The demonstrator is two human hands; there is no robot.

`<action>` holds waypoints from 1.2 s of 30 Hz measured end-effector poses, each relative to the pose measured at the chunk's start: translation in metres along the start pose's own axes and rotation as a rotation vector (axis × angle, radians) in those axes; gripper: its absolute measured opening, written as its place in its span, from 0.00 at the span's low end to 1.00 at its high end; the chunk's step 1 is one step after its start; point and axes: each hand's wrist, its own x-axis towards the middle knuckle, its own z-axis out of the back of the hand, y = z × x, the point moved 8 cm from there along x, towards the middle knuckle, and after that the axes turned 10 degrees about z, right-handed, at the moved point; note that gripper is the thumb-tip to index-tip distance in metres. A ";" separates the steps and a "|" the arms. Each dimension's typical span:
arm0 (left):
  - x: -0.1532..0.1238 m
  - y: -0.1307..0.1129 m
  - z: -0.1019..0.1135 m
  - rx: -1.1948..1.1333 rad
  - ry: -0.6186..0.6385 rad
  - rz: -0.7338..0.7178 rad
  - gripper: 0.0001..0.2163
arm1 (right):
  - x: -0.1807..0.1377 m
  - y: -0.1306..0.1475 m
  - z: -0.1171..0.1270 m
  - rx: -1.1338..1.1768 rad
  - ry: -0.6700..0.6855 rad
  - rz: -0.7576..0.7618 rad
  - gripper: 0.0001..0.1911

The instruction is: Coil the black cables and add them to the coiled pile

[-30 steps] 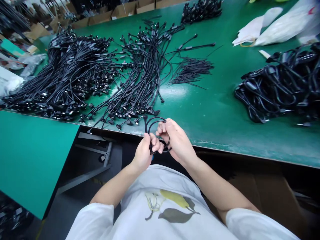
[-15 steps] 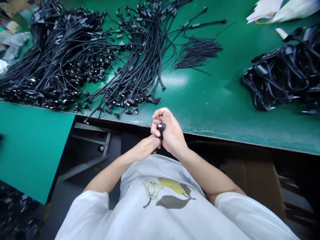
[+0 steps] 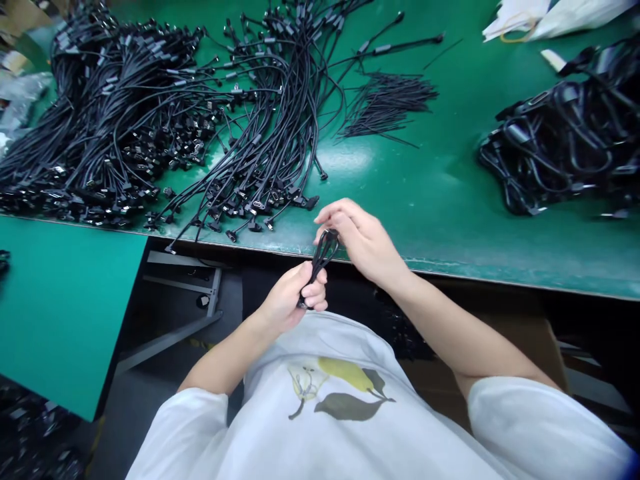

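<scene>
A thin black cable, doubled into a narrow loop (image 3: 323, 257), stands up from my left hand (image 3: 293, 297), which is shut around its lower end. My right hand (image 3: 363, 240) is just above and to the right, fingers stretched out, with the fingertips at the loop's top. It does not appear to grip the cable. Both hands are over the front edge of the green-topped workbench (image 3: 400, 207). A loose mass of black cables with small connectors (image 3: 240, 180) lies on the bench just beyond them.
A larger cable heap (image 3: 115, 127) fills the bench's left, a coiled black bundle (image 3: 560, 140) lies right, and thin wires (image 3: 385, 103) lie far back. White bags (image 3: 535, 13) sit top right. A teal board (image 3: 60, 313) juts left; a cardboard box (image 3: 515, 340) sits below right.
My hands have come apart: they were pressed together around a black connector, and now my right hand has moved up and right. The cable's loop shows above my left hand.
</scene>
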 end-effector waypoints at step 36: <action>0.027 -0.061 -0.015 1.345 -0.163 -0.322 0.13 | -0.028 0.023 -0.007 -1.211 0.622 0.796 0.12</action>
